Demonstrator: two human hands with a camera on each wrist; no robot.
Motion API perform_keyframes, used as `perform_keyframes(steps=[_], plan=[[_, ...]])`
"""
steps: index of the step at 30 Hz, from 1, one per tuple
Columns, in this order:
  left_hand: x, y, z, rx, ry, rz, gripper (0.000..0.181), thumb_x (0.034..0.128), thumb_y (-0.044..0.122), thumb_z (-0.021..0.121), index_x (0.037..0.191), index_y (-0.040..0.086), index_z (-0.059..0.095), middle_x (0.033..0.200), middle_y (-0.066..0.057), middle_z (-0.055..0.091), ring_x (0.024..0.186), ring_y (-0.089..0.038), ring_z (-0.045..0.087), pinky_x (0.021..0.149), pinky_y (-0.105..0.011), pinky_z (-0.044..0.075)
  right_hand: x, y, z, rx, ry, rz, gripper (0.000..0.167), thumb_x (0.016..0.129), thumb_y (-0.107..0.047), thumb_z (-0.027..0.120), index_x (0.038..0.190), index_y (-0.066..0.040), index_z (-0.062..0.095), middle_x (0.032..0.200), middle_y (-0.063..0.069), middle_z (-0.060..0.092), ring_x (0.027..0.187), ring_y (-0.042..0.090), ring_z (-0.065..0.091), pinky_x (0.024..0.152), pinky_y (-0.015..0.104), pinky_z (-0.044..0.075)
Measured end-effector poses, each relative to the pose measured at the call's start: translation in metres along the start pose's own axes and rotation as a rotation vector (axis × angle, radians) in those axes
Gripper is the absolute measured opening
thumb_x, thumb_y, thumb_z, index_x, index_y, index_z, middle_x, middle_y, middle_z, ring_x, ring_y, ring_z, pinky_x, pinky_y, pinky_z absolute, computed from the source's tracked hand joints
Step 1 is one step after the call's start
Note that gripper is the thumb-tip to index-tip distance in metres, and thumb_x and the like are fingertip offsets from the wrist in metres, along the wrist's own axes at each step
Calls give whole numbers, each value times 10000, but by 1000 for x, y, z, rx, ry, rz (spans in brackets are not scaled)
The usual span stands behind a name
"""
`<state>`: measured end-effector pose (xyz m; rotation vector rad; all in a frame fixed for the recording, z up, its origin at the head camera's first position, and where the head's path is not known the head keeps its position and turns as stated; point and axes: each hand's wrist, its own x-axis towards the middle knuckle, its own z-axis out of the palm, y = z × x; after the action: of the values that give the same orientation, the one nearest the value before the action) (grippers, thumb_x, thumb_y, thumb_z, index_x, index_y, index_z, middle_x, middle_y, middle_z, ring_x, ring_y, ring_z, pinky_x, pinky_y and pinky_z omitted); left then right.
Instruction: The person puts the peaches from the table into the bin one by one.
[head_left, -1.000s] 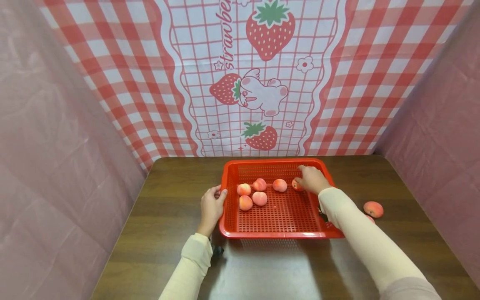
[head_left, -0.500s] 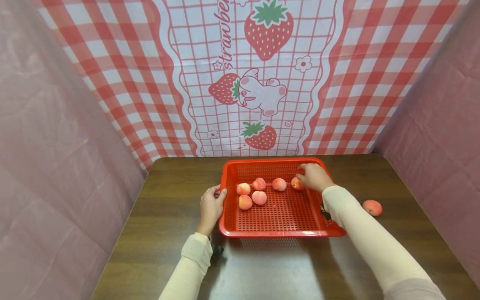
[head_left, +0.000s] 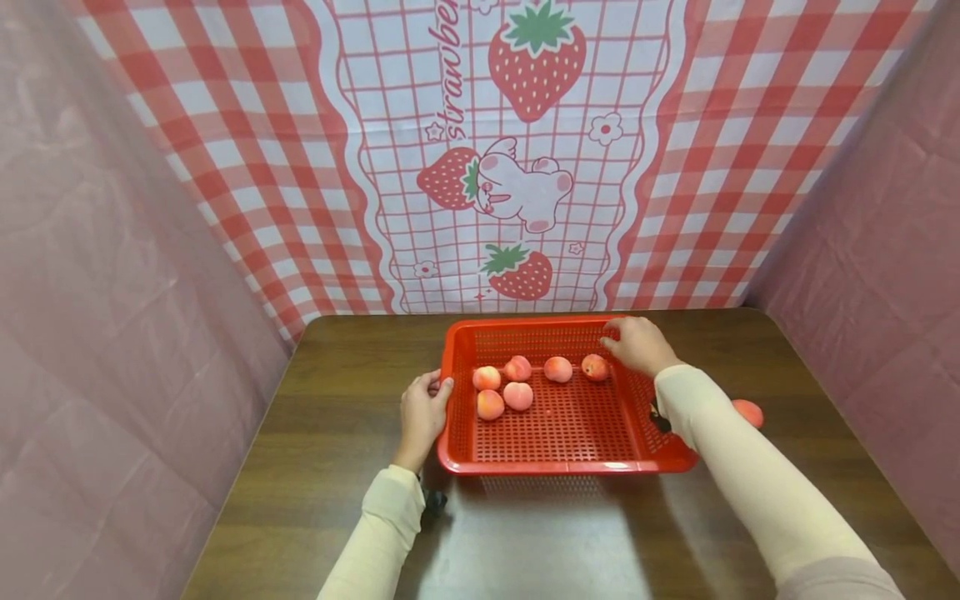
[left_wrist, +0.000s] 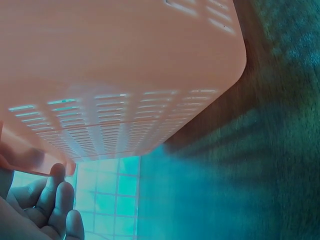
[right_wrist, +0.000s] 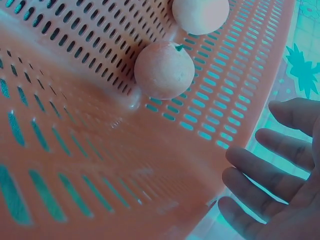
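Observation:
A red plastic basket (head_left: 551, 468) with slotted walls sits on the table. My left hand (head_left: 423, 414) holds its left rim, thumb on top and fingers beneath, as the left wrist view also shows. Over the far right corner hovers my right hand (head_left: 642, 343), fingers spread and holding nothing. Just left of it, a peach (head_left: 596, 367) rests on the basket floor along the back wall. Beside that lies a second peach (head_left: 558, 370). Several more peaches (head_left: 518, 397) are grouped at the basket's left. The right wrist view shows a peach (right_wrist: 164, 70) with a small green stem spot.
One peach (head_left: 747, 413) lies on the wooden table (head_left: 337, 417) right of the basket, partly behind my right sleeve. A checked strawberry cloth (head_left: 525, 167) hangs behind the table. Pink cloths (head_left: 877, 233) flank both sides.
My right hand has let go of the peach at the basket's back right and moved up and to the right. That peach stays in the basket. My left hand keeps its place on the rim.

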<state>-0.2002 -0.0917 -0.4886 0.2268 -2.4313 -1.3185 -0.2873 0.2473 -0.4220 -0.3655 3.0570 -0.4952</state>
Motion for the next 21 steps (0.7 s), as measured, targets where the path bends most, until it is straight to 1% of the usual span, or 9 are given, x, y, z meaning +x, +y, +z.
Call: perform_keyframes(steps=[6, 12, 16, 21], plan=[[0, 0, 0, -1, -4, -10, 306, 898, 183, 681, 1128, -18, 701, 941, -156, 714, 863, -291, 679, 825, -429, 541, -3, 3, -3, 42, 0, 31, 412, 958, -213, 591, 1273, 54, 582, 1234, 271, 627, 1122, 435, 589, 979, 574, 454], [-1, 1, 1, 1, -21, -28, 317, 912, 201, 672, 1143, -14, 695, 961, -154, 710, 881, -285, 673, 837, -432, 542, -5, 12, -7, 52, 2, 46, 427, 967, -224, 572, 1297, 47, 567, 1254, 275, 615, 1119, 439, 588, 972, 584, 453], [-1, 1, 1, 3, -23, -33, 316, 914, 202, 671, 1147, -10, 695, 961, -151, 704, 882, -280, 667, 839, -430, 542, -8, 16, -12, 63, 2, 73, 431, 972, -230, 565, 1303, 46, 557, 1259, 288, 603, 1125, 452, 573, 973, 595, 445], [-1, 2, 0, -6, -24, -36, 311, 912, 196, 673, 1142, -11, 696, 962, -155, 702, 883, -282, 666, 836, -429, 547, -9, 16, -19, 80, 23, 101, 415, 965, -234, 578, 1279, 37, 574, 1189, 289, 630, 1045, 428, 602, 922, 583, 473]])
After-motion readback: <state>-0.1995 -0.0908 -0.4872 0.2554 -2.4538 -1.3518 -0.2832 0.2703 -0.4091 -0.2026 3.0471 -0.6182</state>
